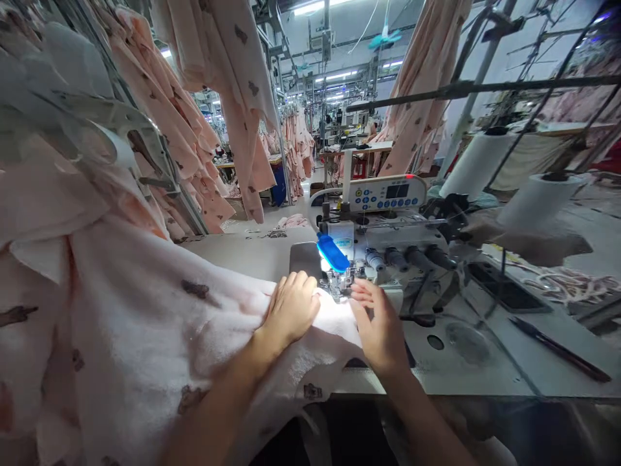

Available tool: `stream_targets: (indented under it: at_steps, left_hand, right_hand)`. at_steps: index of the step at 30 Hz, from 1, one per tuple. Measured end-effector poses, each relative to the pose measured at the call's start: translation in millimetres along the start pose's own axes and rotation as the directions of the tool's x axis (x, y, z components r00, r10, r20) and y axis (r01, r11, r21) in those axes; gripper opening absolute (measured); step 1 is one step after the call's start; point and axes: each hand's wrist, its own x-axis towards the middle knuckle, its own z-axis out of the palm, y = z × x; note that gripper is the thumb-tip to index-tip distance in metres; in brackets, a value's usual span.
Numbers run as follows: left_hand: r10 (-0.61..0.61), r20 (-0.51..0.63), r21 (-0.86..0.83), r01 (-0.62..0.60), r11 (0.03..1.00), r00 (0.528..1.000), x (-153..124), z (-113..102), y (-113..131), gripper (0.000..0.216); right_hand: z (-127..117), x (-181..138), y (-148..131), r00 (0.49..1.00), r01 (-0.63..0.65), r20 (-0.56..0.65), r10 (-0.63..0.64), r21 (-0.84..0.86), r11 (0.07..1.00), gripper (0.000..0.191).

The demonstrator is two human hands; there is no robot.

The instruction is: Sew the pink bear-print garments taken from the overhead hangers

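A pale pink fleece fabric [160, 323] with small dark animal prints lies over the table and my lap. My left hand [291, 307] rests on it with fingers curled and pressed down, just left of the presser foot [339, 281]. My right hand [378, 323] lies flat on the fabric edge to the right of the foot, fingers stretched toward the needle. The sewing machine [383, 239] stands behind both hands, with a blue guard [333, 252] lit by its lamp.
A control panel [385, 193] sits on top of the machine. Two white thread cones [478, 162] stand at the right. Scissors or a dark tool [557, 346] lie on the table at right. Pink garments [160, 97] hang overhead at left and behind.
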Motion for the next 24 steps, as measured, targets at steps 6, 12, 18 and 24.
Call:
stream_targets:
  at_steps: [6,12,18,24]
  left_hand:
    - [0.125,-0.01,-0.027,-0.125,0.992,0.992,-15,-1,6,0.023]
    - [0.227,0.079,-0.11,-0.217,0.97,0.971,-9,-3,4,0.018]
    - [0.149,0.013,-0.039,-0.148,0.988,0.989,6,-1,5,0.019]
    - [0.198,-0.214,-0.112,-0.225,0.968,0.957,-37,-34,26,0.019]
  right_hand:
    - [-12,-24,1,0.916,0.401,0.056,-0.397,-0.125,0.907,0.024]
    - [1,-13,13,0.967,0.251,0.041,-0.25,-0.303,0.92,0.025]
    - [4,-23,5,0.961,0.265,0.012,-0.276,-0.323,0.909,0.042]
    - [-1,-40,-8,0.919,0.375,-0.05,-0.392,-0.206,0.904,0.012]
